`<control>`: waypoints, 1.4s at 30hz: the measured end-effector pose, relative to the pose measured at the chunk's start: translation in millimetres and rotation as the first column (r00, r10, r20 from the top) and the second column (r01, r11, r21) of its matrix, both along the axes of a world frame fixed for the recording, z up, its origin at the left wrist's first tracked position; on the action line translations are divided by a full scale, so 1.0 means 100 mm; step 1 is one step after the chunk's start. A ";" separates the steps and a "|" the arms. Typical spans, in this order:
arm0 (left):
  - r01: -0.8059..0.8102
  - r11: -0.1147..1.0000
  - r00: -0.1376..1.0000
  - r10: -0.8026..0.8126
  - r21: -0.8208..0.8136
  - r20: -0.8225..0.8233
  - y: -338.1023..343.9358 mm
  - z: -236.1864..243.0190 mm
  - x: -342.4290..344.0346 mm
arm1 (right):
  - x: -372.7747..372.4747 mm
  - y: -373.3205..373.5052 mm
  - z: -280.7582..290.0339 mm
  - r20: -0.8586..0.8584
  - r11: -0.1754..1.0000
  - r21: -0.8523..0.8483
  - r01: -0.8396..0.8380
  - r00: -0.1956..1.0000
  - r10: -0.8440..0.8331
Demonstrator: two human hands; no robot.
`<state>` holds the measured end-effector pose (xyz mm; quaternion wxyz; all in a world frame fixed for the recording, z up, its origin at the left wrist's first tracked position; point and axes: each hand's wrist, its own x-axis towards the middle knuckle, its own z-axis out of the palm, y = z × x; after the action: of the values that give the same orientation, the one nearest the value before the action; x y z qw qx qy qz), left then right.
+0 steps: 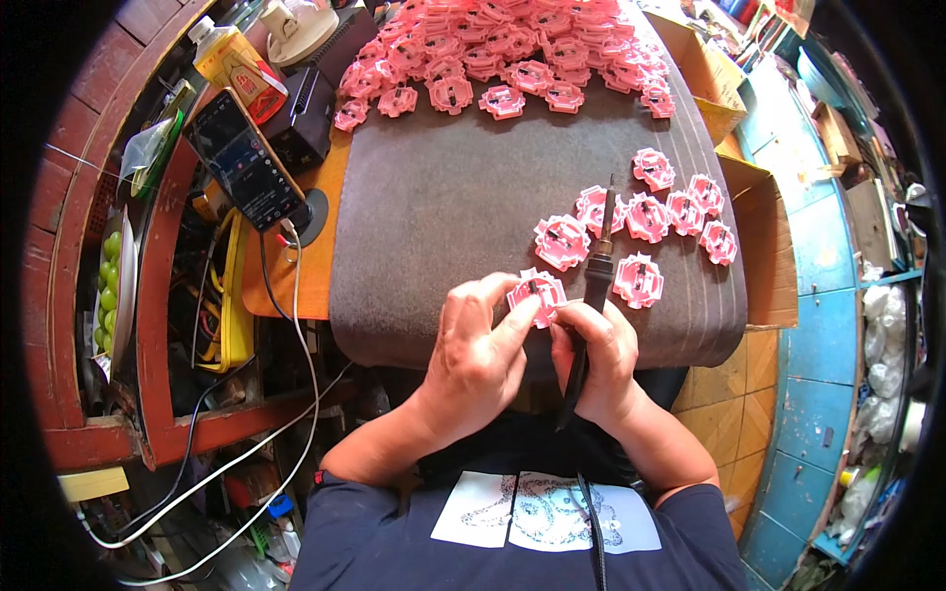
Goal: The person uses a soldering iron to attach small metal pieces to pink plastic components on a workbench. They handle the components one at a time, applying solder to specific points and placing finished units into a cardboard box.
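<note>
Near the front edge of the dark mat, my left hand (473,340) pinches a pink plastic part (538,298) with a small black piece in its middle. My right hand (605,357) is closed around a soldering iron (597,279), its black handle low and its thin metal tip pointing up and away from me. The right fingertips also reach the right edge of the held part. Just beyond the iron lie several similar pink parts (647,218), and one loose part (639,281) is right beside its handle.
A big heap of pink parts (493,44) covers the far end of the grey-brown mat (434,197). On the left, a phone (244,158) leans on a stand with a white cable (313,355) trailing down. Cardboard boxes (764,231) stand along the table's right side.
</note>
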<state>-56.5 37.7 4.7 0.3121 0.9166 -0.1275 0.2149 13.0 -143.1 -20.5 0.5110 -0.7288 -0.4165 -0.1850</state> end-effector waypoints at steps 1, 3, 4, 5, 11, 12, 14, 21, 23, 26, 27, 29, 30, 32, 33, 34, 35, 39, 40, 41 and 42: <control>-0.005 0.998 1.000 0.004 -0.064 -0.012 -0.04 -0.03 -0.04 | 0.00 0.01 0.02 0.012 1.000 0.001 0.004 1.000 -0.004; 0.028 0.977 1.000 -0.028 -0.210 0.005 -0.10 -0.09 -0.03 | -0.01 0.04 0.02 0.014 1.000 0.019 0.013 1.000 -0.013; 0.042 0.971 0.999 -0.037 -0.237 0.025 -0.10 -0.09 0.01 | -0.01 0.05 0.01 0.006 0.999 0.034 0.021 1.000 -0.022; 0.047 0.972 0.999 -0.044 -0.230 0.020 -0.08 -0.10 0.05 | -0.02 0.06 0.00 -0.002 0.998 0.049 0.030 1.000 -0.030; 0.035 0.972 0.999 -0.039 -0.234 -0.011 -0.04 -0.04 0.18 | -0.01 0.04 -0.02 -0.075 0.998 0.069 0.010 0.997 -0.005; 0.037 0.971 0.999 -0.040 -0.237 -0.007 -0.04 -0.05 0.19 | -0.02 0.02 -0.02 -0.088 0.998 0.063 0.001 0.996 0.005; 0.043 0.969 0.999 -0.044 -0.245 0.002 -0.03 -0.06 0.20 | -0.04 0.03 -0.07 -0.024 0.994 0.080 0.072 0.997 -0.071; 0.027 0.971 0.999 -0.031 -0.237 -0.012 -0.03 -0.04 0.20 | -0.07 -0.06 -0.01 0.241 0.999 -0.044 -0.031 0.970 0.040; 0.023 0.969 1.000 -0.027 -0.244 -0.013 -0.03 -0.03 0.20 | -0.07 -0.05 -0.04 0.247 0.997 -0.080 0.007 0.969 0.013; 0.015 0.970 1.000 -0.020 -0.243 -0.020 -0.04 -0.02 0.20 | -0.07 -0.06 -0.05 0.220 0.998 -0.062 0.027 0.975 -0.013; 0.012 0.970 1.000 -0.017 -0.245 -0.017 -0.04 -0.02 0.20 | -0.07 -0.05 -0.05 0.213 0.998 -0.054 0.027 0.977 -0.015; 0.011 0.968 1.000 -0.014 -0.249 -0.011 -0.04 -0.02 0.21 | -0.06 -0.05 -0.05 0.180 0.999 -0.051 0.017 0.984 -0.007; 0.005 0.967 1.000 -0.007 -0.254 -0.007 -0.05 -0.03 0.21 | -0.05 -0.04 -0.05 0.164 0.999 -0.050 0.012 0.987 -0.003; -0.006 0.965 1.000 0.006 -0.262 0.000 -0.05 -0.05 0.22 | -0.03 -0.03 -0.04 0.149 0.999 -0.052 0.014 0.989 -0.006; -0.005 0.967 1.000 0.004 -0.256 -0.004 -0.05 -0.04 0.22 | -0.02 -0.02 -0.03 0.142 0.998 -0.052 0.016 0.990 -0.008; -0.003 0.968 1.000 0.001 -0.250 -0.008 -0.05 -0.03 0.22 | -0.02 -0.03 -0.03 0.133 0.999 -0.038 0.017 0.991 -0.012; 0.000 0.970 1.000 -0.003 -0.244 -0.013 -0.05 -0.02 0.22 | -0.02 -0.04 -0.03 0.123 1.000 -0.023 0.019 0.992 -0.016; -0.016 0.973 1.000 0.010 -0.231 -0.025 -0.04 -0.04 0.21 | -0.04 -0.23 0.00 0.147 1.000 -0.007 0.005 0.989 -0.004; -0.017 0.977 1.000 0.015 -0.212 -0.014 -0.04 -0.04 0.21 | -0.06 -0.31 0.00 0.154 1.000 -0.025 -0.014 0.988 0.018; -0.019 0.981 1.000 0.019 -0.194 -0.003 -0.04 -0.03 0.21 | -0.06 -0.36 0.02 0.174 0.999 -0.032 -0.035 0.984 0.040; -0.029 0.981 1.000 0.027 -0.191 -0.010 -0.04 -0.03 0.20 | -0.10 -0.44 0.01 0.186 0.996 -0.075 -0.048 0.981 0.061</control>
<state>-36.1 33.6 1.9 0.3961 0.8849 -0.0921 0.2271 3.4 -187.1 -19.9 0.4485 -0.7138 -0.4888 -0.2243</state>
